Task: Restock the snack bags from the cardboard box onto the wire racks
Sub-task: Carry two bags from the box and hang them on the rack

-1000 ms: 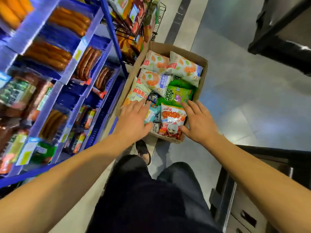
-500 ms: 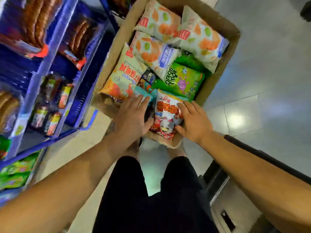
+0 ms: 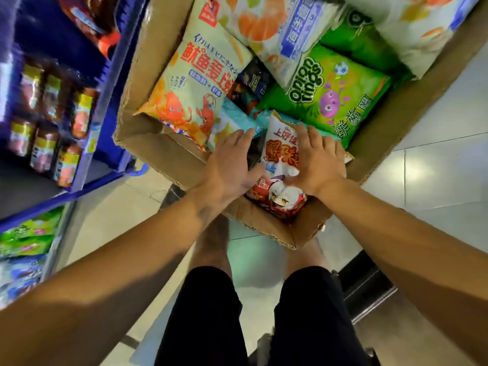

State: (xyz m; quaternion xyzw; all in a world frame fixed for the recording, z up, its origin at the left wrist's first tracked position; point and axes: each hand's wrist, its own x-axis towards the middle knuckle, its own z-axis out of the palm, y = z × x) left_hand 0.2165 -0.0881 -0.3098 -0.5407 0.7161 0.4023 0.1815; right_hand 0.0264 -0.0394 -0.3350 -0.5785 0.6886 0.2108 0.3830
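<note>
around the bag: I'm seeing a cream squid-and-shrimp bag (image 3: pixel 195 83) on the left, a green onion rings bag (image 3: pixel 332 93) on the right, orange-print bags (image 3: pixel 266 25) further back, plus a light blue pack (image 3: pixel 232 122) tucked just beside my left fingers. Everything's crammed in tight.
in the way: the cardboard box (image 3: pixel 158 151) near wall sits right under my wrists.
shelf: blue shelving (image 3: pixel 116 75) on my left with jars (image 3: pixel 43 151), pretty blurry tbh; green bags (image 3: pixel 26 233) lower down.
floor: pale glossy tiles (image 3: pixel 435 180), box sits on them in front of my legs.
red-and-white snack bag (image 3: pixel 280 165): near corner of the box, long axis running away from me, bottom end poking over the box edge toward me.
left hand (image 3: pixel 227 167): fingers loosely straight, pressing the bag's left edge.
right hand (image 3: pixel 317 159): spread flat over the bag's right side, thumb on its front.
</note>
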